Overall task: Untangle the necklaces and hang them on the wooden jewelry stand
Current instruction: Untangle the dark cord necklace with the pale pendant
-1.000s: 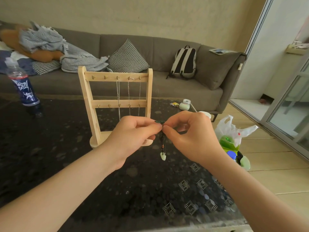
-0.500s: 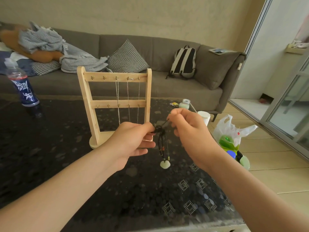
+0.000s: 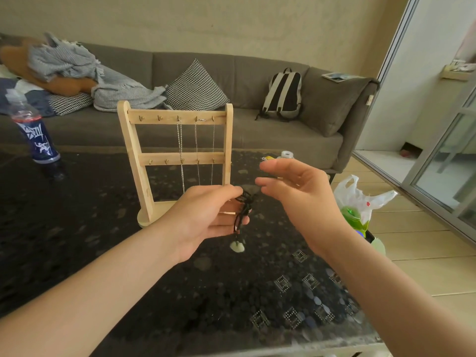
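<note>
Up front, the left hand (image 3: pixel 206 217) pinches a tangled black cord necklace (image 3: pixel 243 211) at its knot, its pale pendant (image 3: pixel 237 246) dangling above the dark table (image 3: pixel 77 240). The right hand (image 3: pixel 296 194) hovers just beside the knot, fingers straight, holding nothing. Behind them the wooden jewelry stand (image 3: pixel 134 161) stands upright on the table, thin silver chains (image 3: pixel 180 150) hanging from its top hooks.

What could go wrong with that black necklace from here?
The left hand alone pinches the black cord necklace, so its pale pendant could slip onto the table. The cord looks bunched; tugging might tighten the knot. The silver chains on the wooden stand hang close behind and could snag.
</note>
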`<state>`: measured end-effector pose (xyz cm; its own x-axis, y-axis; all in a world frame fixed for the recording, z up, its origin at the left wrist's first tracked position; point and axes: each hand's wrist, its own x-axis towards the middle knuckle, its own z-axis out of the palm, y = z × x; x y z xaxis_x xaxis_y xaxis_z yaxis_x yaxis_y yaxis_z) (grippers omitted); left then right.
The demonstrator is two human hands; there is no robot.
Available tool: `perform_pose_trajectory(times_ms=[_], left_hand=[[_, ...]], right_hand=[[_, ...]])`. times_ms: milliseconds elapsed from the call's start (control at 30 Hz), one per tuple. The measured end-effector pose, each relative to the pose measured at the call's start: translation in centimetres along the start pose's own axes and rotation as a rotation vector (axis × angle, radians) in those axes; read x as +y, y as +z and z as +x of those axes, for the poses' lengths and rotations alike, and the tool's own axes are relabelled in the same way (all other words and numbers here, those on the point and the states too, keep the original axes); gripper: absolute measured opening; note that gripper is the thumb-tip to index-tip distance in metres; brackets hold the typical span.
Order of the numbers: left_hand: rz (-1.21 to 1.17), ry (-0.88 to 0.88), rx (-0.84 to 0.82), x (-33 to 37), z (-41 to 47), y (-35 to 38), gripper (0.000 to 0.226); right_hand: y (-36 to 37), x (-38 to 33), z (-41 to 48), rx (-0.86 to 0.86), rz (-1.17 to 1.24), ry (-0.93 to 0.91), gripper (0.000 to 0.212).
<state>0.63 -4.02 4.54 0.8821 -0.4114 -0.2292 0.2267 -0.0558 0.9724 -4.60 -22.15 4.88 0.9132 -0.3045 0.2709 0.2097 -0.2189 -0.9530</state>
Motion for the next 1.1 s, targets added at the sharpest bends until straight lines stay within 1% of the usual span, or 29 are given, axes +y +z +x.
perform_pose_trajectory(times_ms=[67, 133, 200, 233, 267, 333, 400, 500, 600, 733, 833, 1033, 1100], left_hand=[[-0.036, -0.022, -0.004, 0.2, -0.2, 0.1, 0.028], [-0.08, -0.046, 0.01, 0.3, -0.4, 0.2, 0.028], [-0.116, -0.057, 0.018, 0.5, -0.6, 0.3, 0.028], [-0.127, -0.059, 0.02, 0.5, -0.6, 0.4, 0.028], [-0.133, -0.061, 0.022, 0.5, -0.7, 0.4, 0.027], [-0.142, -0.066, 0.031, 0.6, -0.9, 0.5, 0.024], [-0.152, -0.065, 0.035, 0.6, -0.9, 0.5, 0.024], [-0.148, -0.042, 0.028, 0.6, -0.8, 0.5, 0.03], [-0.081, 0.019, 0.009, 0.6, -0.8, 0.4, 0.026], [0.021, 0.079, 0.032, 0.4, -0.7, 0.1, 0.018], [0.029, 0.076, 0.061, 0.3, -0.5, 0.0, 0.017], [-0.033, 0.048, 0.094, -0.1, 0.0, 0.2, 0.018], [-0.072, 0.046, 0.103, -0.3, 0.2, 0.2, 0.019]], right_hand=[[-0.1, 0.1, -0.2, 0.001, -0.232, -0.023, 0.031], [0.0, 0.3, -0.2, 0.039, -0.402, -0.069, 0.023], [0.2, 0.4, -0.2, 0.056, -0.502, -0.133, 0.013], [0.3, 0.3, -0.3, 0.034, -0.52, -0.155, 0.007], [0.4, 0.2, -0.4, -0.004, -0.523, -0.165, 0.006], [0.6, 0.2, -0.6, -0.072, -0.524, -0.166, 0.013], [0.8, 0.3, -0.5, -0.079, -0.535, -0.184, 0.013], [0.8, 0.5, -0.2, -0.064, -0.548, -0.203, 0.01], [0.7, 0.5, -0.1, -0.129, -0.538, -0.228, 0.008], [0.5, 0.7, -0.1, -0.211, -0.545, -0.244, 0.007], [0.2, 0.8, 0.0, -0.203, -0.486, -0.22, 0.008], [0.3, 1.3, 0.0, -0.246, -0.378, -0.12, 0.014], [0.4, 1.3, -0.1, -0.24, -0.336, -0.112, 0.015]])
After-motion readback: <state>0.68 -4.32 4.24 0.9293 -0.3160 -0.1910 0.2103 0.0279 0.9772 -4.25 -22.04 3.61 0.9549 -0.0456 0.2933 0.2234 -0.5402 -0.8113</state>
